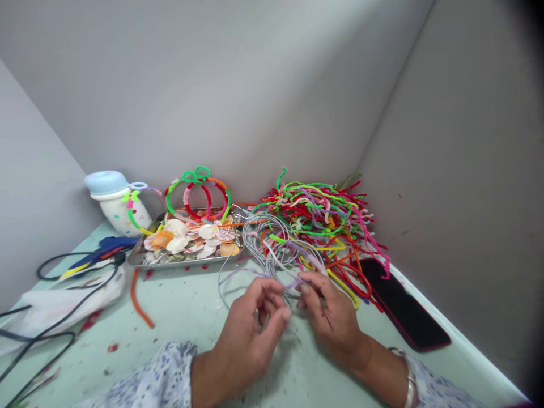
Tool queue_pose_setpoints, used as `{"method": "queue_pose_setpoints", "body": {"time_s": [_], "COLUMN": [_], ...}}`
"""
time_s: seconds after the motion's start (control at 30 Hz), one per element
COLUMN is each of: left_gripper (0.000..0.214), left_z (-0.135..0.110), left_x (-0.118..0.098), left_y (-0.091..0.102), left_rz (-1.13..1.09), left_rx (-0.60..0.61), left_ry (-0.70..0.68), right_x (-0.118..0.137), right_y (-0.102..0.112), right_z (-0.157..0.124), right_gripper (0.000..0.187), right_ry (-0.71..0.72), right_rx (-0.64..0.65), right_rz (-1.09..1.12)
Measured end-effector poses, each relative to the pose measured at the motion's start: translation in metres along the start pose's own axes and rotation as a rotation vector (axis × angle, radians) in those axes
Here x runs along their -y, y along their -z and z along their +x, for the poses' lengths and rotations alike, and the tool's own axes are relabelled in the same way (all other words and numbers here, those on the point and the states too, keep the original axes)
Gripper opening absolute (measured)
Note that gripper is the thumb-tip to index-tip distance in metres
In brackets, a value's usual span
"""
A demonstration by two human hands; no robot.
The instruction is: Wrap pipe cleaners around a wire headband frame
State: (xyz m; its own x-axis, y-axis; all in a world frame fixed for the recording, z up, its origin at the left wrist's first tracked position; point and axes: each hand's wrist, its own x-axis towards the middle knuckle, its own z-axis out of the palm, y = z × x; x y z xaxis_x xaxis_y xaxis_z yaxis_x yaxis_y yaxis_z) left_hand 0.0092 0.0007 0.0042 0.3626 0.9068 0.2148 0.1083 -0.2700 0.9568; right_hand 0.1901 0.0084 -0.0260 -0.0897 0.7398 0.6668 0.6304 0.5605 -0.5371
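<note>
In front of me my right hand (334, 317) pinches a thin lilac pipe cleaner (298, 281) between thumb and fingers. My left hand (253, 334) is just beside it, fingers loosely curled and the thumb apart from the fingertips; I see nothing held in it. Right behind both hands lies a loose coil of grey wire (266, 249), with several pipe cleaners tangled over it. A big heap of coloured pipe cleaners (314, 207) is piled against the back wall.
A metal tray (187, 264) holds seashells (204, 241), with pipe-cleaner rings (198, 198) standing above them. Left are a white bottle (123, 215), blue-handled pliers (102, 249), black cables (55, 334) and a plastic bag (76, 300). A phone (403, 309) lies right; an orange pipe cleaner (140, 303) lies front left.
</note>
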Motion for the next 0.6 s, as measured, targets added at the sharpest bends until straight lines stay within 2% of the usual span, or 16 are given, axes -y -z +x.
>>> {"method": "queue_pose_setpoints", "body": {"time_s": [0.13, 0.2, 0.37, 0.47, 0.6], "left_gripper": [0.013, 0.020, 0.031, 0.039, 0.044], "left_z": [-0.007, -0.007, -0.002, 0.001, 0.008], "left_x": [0.005, 0.010, 0.018, 0.019, 0.019], "left_y": [-0.002, -0.003, -0.002, 0.002, 0.012], "left_rz": [0.323, 0.423, 0.452, 0.447, 0.515], "left_rx": [0.298, 0.348, 0.283, 0.203, 0.095], "left_ry": [-0.142, -0.170, -0.226, -0.341, -0.495], "right_x": [0.000, 0.000, -0.002, -0.003, -0.003], "right_y": [0.000, 0.000, -0.001, -0.001, -0.002], "right_z": [-0.003, -0.005, -0.007, -0.007, -0.007], "right_gripper": [0.019, 0.019, 0.019, 0.019, 0.017], "right_ry": [-0.107, -0.115, -0.142, -0.182, -0.159], "right_rx": [-0.037, -0.035, -0.060, -0.035, 0.037], "right_rz": [0.141, 0.196, 0.282, 0.313, 0.343]}}
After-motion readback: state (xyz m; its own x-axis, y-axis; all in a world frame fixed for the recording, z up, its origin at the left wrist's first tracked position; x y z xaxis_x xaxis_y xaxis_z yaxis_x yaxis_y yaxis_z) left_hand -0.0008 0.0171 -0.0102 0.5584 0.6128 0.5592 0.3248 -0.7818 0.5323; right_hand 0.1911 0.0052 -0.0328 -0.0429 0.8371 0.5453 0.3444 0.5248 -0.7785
